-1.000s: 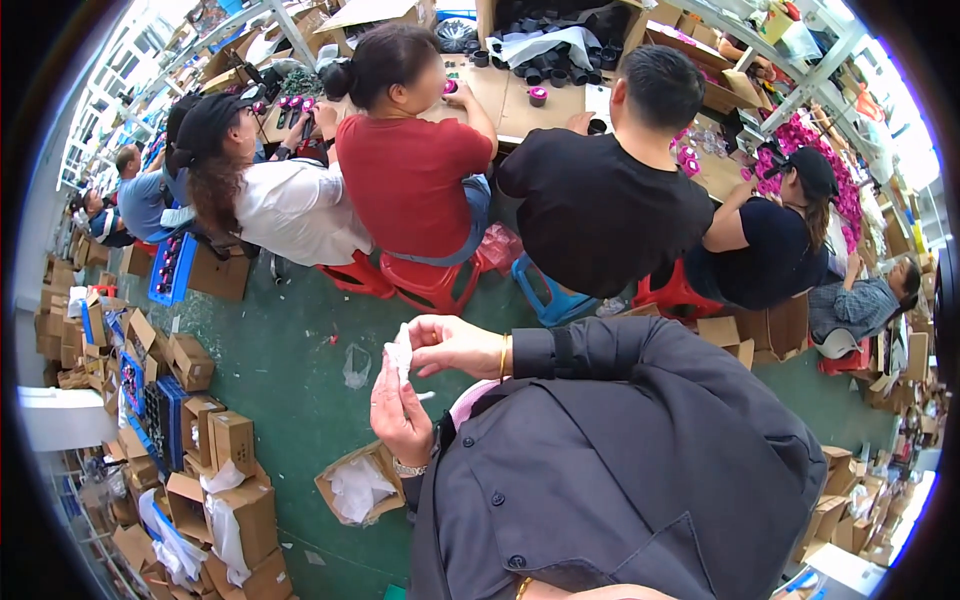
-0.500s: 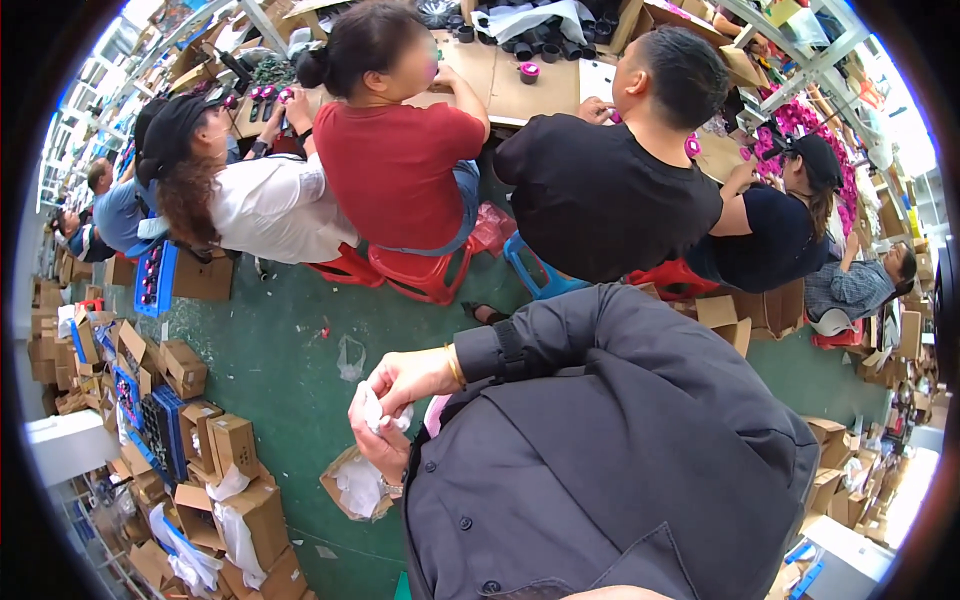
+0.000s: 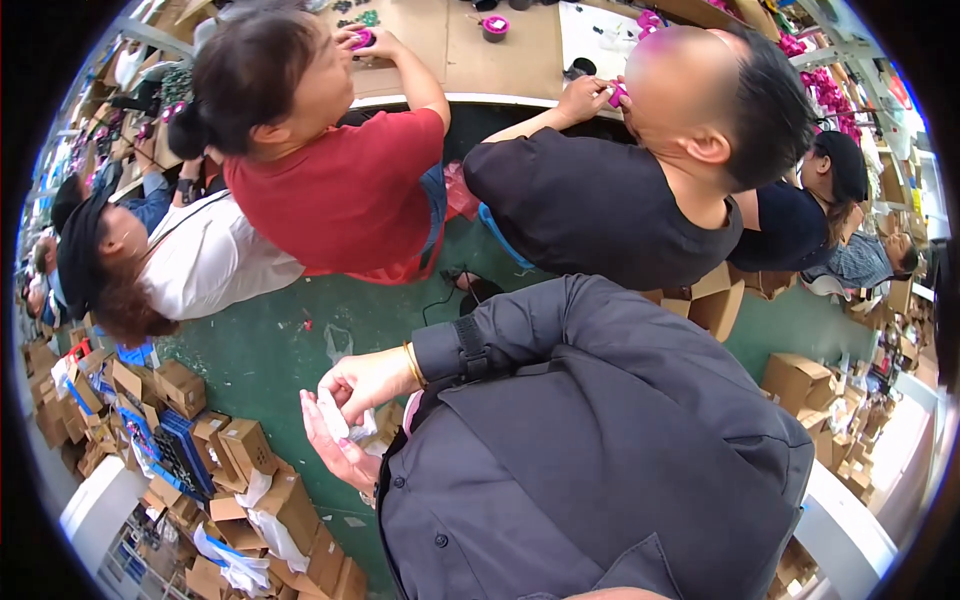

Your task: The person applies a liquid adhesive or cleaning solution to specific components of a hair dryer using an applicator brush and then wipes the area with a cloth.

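My right hand (image 3: 372, 382), with a gold bracelet at the wrist, pinches a crumpled white piece (image 3: 332, 412) that looks like tissue or thin plastic. Below it, my left hand (image 3: 335, 447) supports the same piece along its fingers, which are held fairly straight. The two hands are close together in front of my dark jacket (image 3: 600, 430). Part of the white piece is hidden between the fingers, so its exact kind cannot be made out.
Co-workers sit along a cardboard-covered table (image 3: 460, 60) holding a black-and-pink round part (image 3: 494, 28). A clear plastic bag (image 3: 338, 343) lies on the green floor (image 3: 240, 370). Cardboard boxes (image 3: 245, 445) and blue crates (image 3: 183, 445) are stacked at left; more boxes (image 3: 797, 382) stand at right.
My view has shifted, so the table and co-workers look nearer. Both hands sit slightly further left in the picture, still on the white piece, which now shows as a longer strip.
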